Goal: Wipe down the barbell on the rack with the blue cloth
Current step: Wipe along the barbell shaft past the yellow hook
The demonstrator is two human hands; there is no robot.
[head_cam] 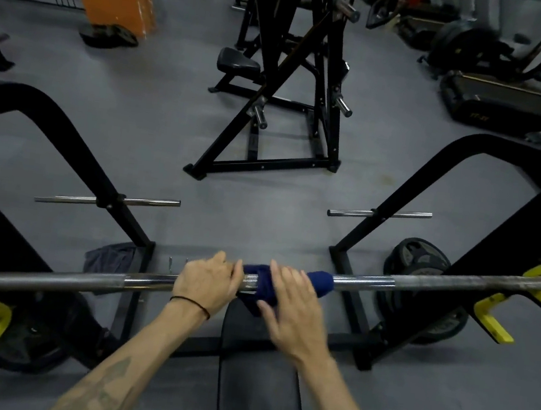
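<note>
From my remote seat, the left hand (207, 280) grips the barbell (423, 282) at six o'clock while the right hand (291, 301), fingers straight, presses the blue cloth (319, 279) draped on it; unpinched, the cloth could slip off mid-stroke.

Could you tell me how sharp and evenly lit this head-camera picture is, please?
Head view: dim, flat light; wide-angle bending bows the barbell; right hand motion-blurred over the blue cloth; left hand sharper; glare on the knurling.
</note>
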